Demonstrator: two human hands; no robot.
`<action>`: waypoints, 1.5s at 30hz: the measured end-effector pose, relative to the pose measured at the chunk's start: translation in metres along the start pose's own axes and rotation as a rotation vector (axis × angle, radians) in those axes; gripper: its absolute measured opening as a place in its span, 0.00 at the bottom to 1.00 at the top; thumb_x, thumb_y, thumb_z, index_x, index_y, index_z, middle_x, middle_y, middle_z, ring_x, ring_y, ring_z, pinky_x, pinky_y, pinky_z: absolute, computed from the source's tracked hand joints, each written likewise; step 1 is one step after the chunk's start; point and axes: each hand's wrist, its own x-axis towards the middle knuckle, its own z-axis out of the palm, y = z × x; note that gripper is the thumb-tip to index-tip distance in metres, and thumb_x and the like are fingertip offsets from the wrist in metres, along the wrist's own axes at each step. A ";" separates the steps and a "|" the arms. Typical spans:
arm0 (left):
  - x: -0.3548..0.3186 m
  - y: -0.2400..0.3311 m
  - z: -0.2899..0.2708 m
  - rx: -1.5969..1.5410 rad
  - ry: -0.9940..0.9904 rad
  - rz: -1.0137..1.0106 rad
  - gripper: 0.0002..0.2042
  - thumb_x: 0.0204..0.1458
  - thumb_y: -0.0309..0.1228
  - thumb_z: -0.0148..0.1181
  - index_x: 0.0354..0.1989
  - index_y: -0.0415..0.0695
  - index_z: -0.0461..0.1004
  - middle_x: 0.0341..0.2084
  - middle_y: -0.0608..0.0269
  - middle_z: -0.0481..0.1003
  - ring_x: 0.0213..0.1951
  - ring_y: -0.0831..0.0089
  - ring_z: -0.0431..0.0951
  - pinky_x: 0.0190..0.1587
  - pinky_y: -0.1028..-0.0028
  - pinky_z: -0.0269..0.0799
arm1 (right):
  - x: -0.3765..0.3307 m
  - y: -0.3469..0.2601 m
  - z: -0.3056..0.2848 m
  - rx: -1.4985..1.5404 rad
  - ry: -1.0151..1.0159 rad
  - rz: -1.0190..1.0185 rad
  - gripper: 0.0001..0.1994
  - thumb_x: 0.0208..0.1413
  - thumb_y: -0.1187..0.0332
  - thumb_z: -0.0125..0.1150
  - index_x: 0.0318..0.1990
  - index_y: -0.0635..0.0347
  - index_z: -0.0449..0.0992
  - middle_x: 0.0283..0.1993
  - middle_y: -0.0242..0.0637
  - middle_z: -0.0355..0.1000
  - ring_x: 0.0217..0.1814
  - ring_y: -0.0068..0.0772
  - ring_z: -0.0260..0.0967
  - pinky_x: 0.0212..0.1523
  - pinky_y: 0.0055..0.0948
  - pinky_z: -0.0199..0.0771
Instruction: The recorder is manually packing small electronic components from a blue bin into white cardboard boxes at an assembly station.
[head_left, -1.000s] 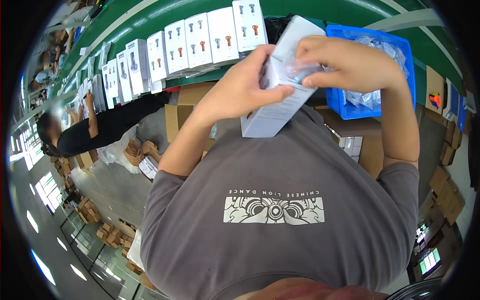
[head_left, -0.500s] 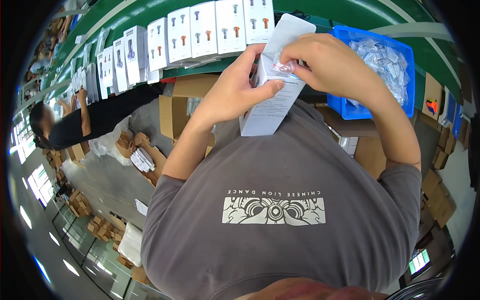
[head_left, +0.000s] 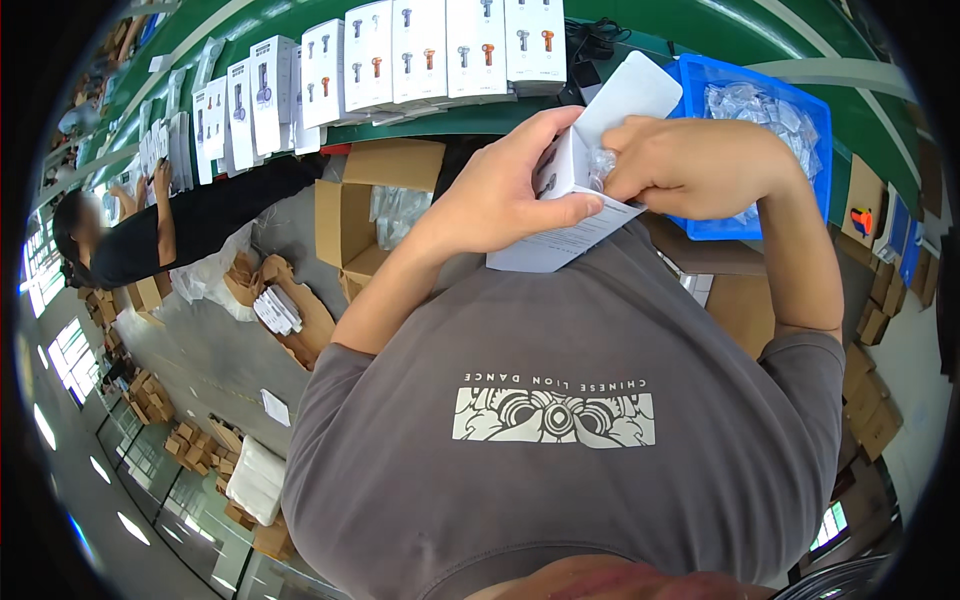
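A white carton [head_left: 555, 250] with an open top flap [head_left: 640, 95] leans against my shirt, tilted to the right. My left hand [head_left: 505, 195] is closed around its upper part, thumb on the near face and fingers on the far side. At the carton's mouth is a small clear plastic bag [head_left: 601, 166], partly tucked inside. My right hand [head_left: 695, 165] grips the bag with bent fingers, their tips hidden in the opening. What the bag contains cannot be made out.
A blue bin [head_left: 821, 180] full of clear plastic bags [head_left: 765, 110] stands at the right. Printed white cartons [head_left: 420, 50] line the green table [head_left: 640, 20]. Below it is an open cardboard box [head_left: 335, 225]. Another person [head_left: 130, 245] works at the far left.
My right hand has moved down into the carton's mouth, taking the plastic bag lower. The carton leans further right, and my left hand has shifted right with it.
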 end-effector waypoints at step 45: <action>0.027 -0.015 0.002 0.038 0.055 0.214 0.20 0.50 0.40 0.71 0.51 0.49 0.79 0.47 0.58 0.68 0.48 0.66 0.72 0.50 0.72 0.69 | -0.006 0.044 0.032 0.124 1.431 0.198 0.10 0.56 0.77 0.64 0.45 0.65 0.82 0.54 0.40 0.77 0.55 0.30 0.74 0.49 0.26 0.76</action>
